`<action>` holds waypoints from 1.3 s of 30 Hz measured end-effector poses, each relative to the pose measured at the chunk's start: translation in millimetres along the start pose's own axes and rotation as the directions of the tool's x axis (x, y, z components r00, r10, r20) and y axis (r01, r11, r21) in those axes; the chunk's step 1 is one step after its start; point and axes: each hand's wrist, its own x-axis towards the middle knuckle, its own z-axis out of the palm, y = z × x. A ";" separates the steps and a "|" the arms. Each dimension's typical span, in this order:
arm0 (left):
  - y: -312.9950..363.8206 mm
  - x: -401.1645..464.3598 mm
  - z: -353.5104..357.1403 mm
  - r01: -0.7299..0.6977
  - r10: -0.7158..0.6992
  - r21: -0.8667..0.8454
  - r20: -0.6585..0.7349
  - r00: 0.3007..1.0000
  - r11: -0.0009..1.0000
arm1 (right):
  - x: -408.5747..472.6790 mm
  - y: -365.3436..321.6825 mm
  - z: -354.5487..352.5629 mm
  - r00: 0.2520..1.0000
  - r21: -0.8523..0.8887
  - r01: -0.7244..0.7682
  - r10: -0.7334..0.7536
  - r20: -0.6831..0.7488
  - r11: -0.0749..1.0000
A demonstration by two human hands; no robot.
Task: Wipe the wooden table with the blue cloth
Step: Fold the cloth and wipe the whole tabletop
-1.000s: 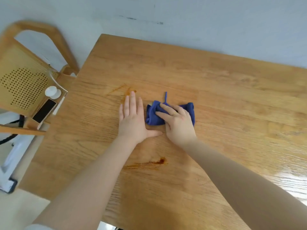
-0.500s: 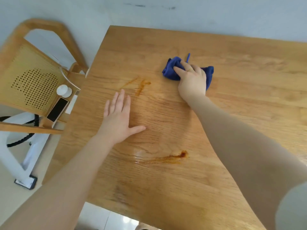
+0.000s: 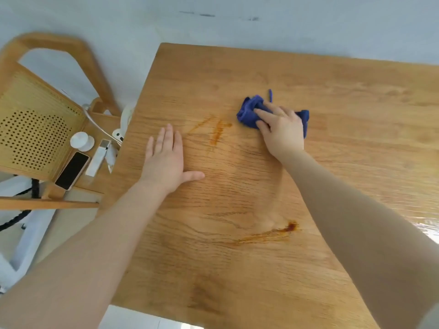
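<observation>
Nearest the viewer, the light-brown wooden counter (image 3: 249, 269) shows its near edge, with pale floor beyond it. Two bare forearms reach over it. Two brownish smears mark the wood: one dark-ended brown streak (image 3: 273, 233) between the forearms, and one fainter orange smear (image 3: 215, 131) farther out, between the two hands.

The left hand (image 3: 166, 160) lies flat on the counter near its left edge, fingers straight and close together, thumb spread to the side; its grip holds nothing. The right hand (image 3: 281, 127) presses down on the one crumpled blue cloth (image 3: 249, 112), fingers laid over it and slightly bent. The cloth sits on the far middle of the counter, right of the orange smear, showing on both sides of the hand. Bare wood lies open to the right and beyond, up to the far edge by the pale wall (image 3: 237, 24).

Left of the counter stands one wooden chair with a perforated woven back (image 3: 35, 129); on its seat lie one black-screened phone (image 3: 72, 170), one white round knob-like object (image 3: 82, 141) and one white flat stick-shaped item (image 3: 97, 160).
</observation>
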 end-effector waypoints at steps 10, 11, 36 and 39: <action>-5.0 4.3 -4.7 0.007 -0.005 -0.069 0.040 0.999 0.998 | -67.7 -52.7 1.9 0.990 0.124 0.086 -0.099 0.100 0.988; -5.0 4.3 -5.1 0.007 -0.004 -0.071 0.036 0.999 0.997 | -70.7 -54.7 1.3 0.983 0.161 0.107 -0.128 0.128 0.981; -8.7 8.0 4.5 -0.013 0.010 -0.196 -0.017 1.000 0.980 | 6.8 -71.3 26.4 0.991 0.125 0.116 -0.124 0.054 0.985; -8.3 7.7 5.7 0.001 -0.002 -0.181 -0.004 1.000 0.983 | 46.6 -71.2 30.1 0.999 0.106 -0.029 0.027 0.020 0.994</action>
